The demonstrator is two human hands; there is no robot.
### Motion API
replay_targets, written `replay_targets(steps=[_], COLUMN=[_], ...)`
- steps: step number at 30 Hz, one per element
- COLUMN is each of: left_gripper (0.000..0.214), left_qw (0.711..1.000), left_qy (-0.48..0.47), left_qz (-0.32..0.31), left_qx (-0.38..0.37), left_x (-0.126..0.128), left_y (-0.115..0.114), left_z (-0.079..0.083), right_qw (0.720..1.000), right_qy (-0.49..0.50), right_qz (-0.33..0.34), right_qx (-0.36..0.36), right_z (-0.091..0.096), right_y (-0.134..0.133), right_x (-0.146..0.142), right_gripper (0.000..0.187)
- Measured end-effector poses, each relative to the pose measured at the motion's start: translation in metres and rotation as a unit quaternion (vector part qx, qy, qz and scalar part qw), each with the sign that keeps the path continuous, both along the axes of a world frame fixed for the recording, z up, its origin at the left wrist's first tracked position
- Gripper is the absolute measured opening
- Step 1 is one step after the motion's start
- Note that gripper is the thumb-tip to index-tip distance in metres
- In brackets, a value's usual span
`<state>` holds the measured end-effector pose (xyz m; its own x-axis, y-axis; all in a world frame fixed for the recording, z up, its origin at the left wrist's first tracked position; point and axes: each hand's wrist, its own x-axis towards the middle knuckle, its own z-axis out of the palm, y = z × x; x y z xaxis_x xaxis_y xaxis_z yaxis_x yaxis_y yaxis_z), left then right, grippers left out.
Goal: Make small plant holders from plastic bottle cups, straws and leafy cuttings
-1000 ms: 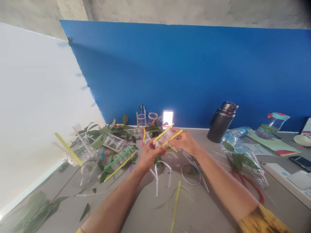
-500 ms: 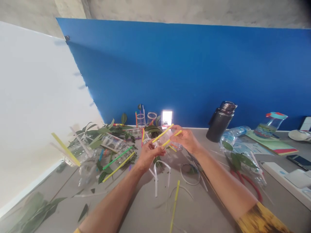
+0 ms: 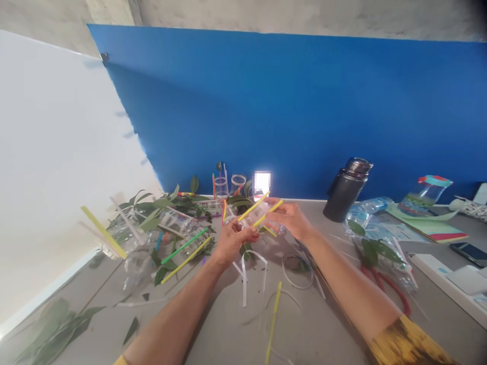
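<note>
Over the middle of the table, both my hands hold a clear plastic bottle (image 3: 251, 217) with two yellow straws (image 3: 272, 213) lying along its sides. My left hand (image 3: 231, 242) grips the near left end, thumb on top. Around the right end close the fingers of my right hand (image 3: 289, 219). Below them on the table lie a bent white strip (image 3: 244, 289), a green leaf and a loose yellow straw (image 3: 274, 314). To the left sits another clear bottle with a green straw (image 3: 184, 247) and a yellow one.
Leafy twigs (image 3: 152, 208) and more clear bottles with straws crowd the left. Clear cups (image 3: 238, 183) stand at the back. On the right are a dark flask (image 3: 348, 190), crumpled plastic bottles (image 3: 365, 210), red-handled scissors (image 3: 391, 289), a phone (image 3: 468, 252) and a jug (image 3: 424, 195).
The held bottle and both hands have barely moved, with the straws shifting slightly left. At the far right, a patterned item has come into view where a whitish round thing was.
</note>
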<state>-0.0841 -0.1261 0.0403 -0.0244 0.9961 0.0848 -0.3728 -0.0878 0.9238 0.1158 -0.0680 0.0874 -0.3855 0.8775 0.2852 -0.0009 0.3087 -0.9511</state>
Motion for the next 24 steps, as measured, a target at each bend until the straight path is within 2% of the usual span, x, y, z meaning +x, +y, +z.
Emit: replay_targets(steps=[5,9,10,14,19,24], left_gripper=[0.061,0.093,0.096,0.082,0.084,0.093], left_qw=[0.998,0.998,0.998,0.999,0.999,0.999], left_qy=[-0.028,-0.052,-0.055,-0.050,-0.020,-0.019], left_qz=[-0.053,-0.026,-0.015,-0.004,0.014,0.024], left_qx=[0.009,-0.007,-0.008,0.007,0.024,0.019], left_x=[0.002,0.003,0.003,0.002,0.006,0.007], left_y=[-0.002,-0.002,-0.001,0.002,0.001,0.001], left_z=[0.001,0.002,0.002,0.001,-0.002,-0.005], right_qw=[0.999,0.999,0.999,0.998,0.997,0.999], right_qy=[0.040,0.037,0.036,0.013,-0.063,-0.037], right_qz=[0.025,0.030,0.038,0.057,0.035,0.009], right_qx=[0.002,0.013,0.013,0.004,0.011,0.005], right_z=[-0.004,-0.001,-0.001,0.000,0.001,0.000], right_y=[0.003,0.005,0.005,0.004,-0.002,-0.007], right_x=[-0.003,0.002,0.003,0.001,-0.009,-0.017], right_gripper=[0.030,0.032,0.036,0.052,0.030,0.028])
